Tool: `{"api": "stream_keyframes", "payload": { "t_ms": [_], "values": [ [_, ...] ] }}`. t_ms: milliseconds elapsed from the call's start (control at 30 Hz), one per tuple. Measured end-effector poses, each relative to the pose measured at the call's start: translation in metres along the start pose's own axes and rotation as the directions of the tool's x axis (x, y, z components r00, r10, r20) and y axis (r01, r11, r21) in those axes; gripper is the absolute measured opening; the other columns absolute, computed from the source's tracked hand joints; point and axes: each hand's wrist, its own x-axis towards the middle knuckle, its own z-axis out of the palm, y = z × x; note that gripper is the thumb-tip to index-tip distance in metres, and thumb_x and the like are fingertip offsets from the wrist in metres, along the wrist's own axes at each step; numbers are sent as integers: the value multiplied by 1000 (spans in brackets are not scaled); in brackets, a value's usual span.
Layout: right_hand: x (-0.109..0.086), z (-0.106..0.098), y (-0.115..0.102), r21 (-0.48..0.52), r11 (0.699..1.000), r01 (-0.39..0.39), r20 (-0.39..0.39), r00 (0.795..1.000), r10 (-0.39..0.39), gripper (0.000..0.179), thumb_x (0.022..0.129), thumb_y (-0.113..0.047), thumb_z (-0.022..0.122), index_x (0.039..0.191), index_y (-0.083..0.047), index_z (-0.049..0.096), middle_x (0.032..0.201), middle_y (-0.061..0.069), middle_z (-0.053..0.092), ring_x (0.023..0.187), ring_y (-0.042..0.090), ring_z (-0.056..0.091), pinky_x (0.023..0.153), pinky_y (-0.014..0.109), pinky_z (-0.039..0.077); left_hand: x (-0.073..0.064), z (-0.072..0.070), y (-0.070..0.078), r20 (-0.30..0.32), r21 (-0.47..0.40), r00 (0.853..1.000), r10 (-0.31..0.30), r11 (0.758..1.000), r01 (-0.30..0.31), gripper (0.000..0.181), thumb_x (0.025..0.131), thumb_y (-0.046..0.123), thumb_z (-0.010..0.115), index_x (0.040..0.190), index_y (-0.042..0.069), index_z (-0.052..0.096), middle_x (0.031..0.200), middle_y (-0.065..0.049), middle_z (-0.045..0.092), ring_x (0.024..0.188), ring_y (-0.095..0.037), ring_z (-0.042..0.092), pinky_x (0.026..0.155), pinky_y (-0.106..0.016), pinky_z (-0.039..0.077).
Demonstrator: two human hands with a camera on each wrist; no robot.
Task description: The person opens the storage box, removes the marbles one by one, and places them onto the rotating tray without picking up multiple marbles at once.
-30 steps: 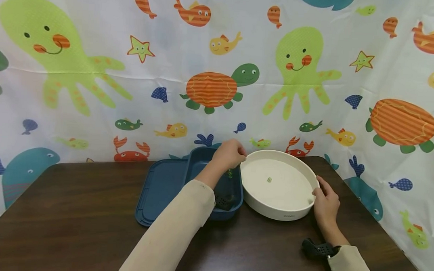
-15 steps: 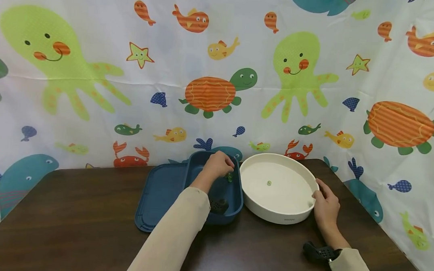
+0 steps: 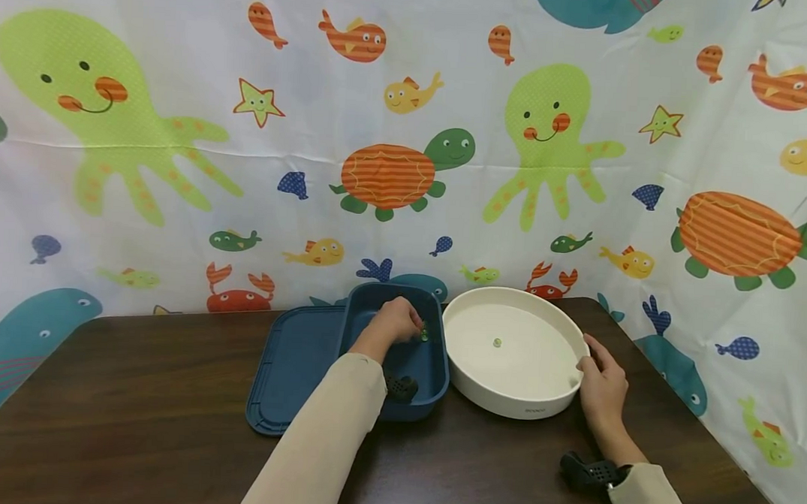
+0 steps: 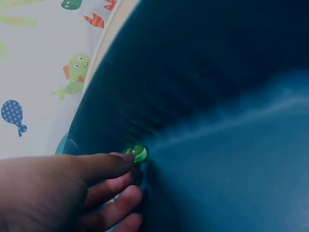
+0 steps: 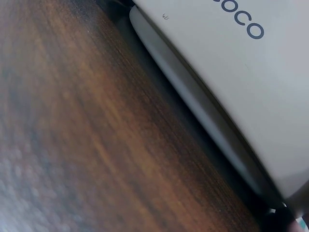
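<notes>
My left hand (image 3: pixel 395 323) reaches down inside a deep blue bin (image 3: pixel 431 388). In the left wrist view its thumb and forefinger pinch a green glass marble (image 4: pixel 140 153) close to the bin's wall, the other fingers curled below. More green shows just behind the thumb tip, partly hidden. With its thumb over the rim, my right hand (image 3: pixel 604 381) grips the right side of a round cream tray (image 3: pixel 518 404). One small greenish marble (image 3: pixel 497 342) lies near the tray's middle. The right wrist view holds mostly the tray's side wall (image 5: pixel 241 82), with dark letters on it.
A flat blue lid (image 3: pixel 293 375) lies left of the bin, partly under it. The tray stands against the bin's right side on a dark wooden table (image 3: pixel 133 405). Behind hangs a cloth (image 3: pixel 173 257) printed with sea animals.
My left hand has moved from the bin's right rim, beside the tray, leftward and down into the bin to the marble. My right hand keeps its grip on the tray.
</notes>
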Motion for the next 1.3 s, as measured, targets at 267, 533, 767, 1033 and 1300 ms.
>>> {"api": "stream_keyframes", "payload": {
  "t_ms": [267,533,767,1033,1300],
  "values": [
    [1,-1,2,6,1000,6,6,1000,-6,56,94,-9,41,149,-12,51,156,13,47,143,36,46,115,54,39,0,4,3,50,76,999,-2,997,-1,9,90,7,73,94,6,81,100,-8,75,83,-19,65,86,-37,60],
    [2,1,1,4,1000,-4,10,1000,4,56,95,-10,40,150,-12,50,157,13,46,143,36,46,116,55,38,1,3,5,57,124,998,6,992,-13,9,91,10,73,85,7,80,87,-6,72,80,-18,63,82,-36,58],
    [2,-1,1,3,1000,4,10,1000,-4,56,94,-9,41,150,-11,50,157,14,46,143,37,46,115,55,38,-3,-7,11,32,128,999,20,991,-24,9,91,9,72,88,6,81,91,-7,74,80,-18,63,81,-35,58],
    [3,-3,1,-1,1000,12,2,1000,-12,57,94,-9,40,149,-10,51,156,15,47,143,37,46,115,56,38,-7,-24,29,-36,80,994,104,992,-101,15,94,18,72,98,6,81,101,-10,77,81,-18,66,71,-31,54],
    [2,-1,2,-6,1000,-1,9,1000,1,57,93,-10,40,150,-12,50,157,14,46,143,37,46,115,55,39,-10,-17,47,-9,39,988,152,988,-151,17,95,17,71,105,7,79,99,-12,75,79,-18,65,65,-26,50]
  ]
}}
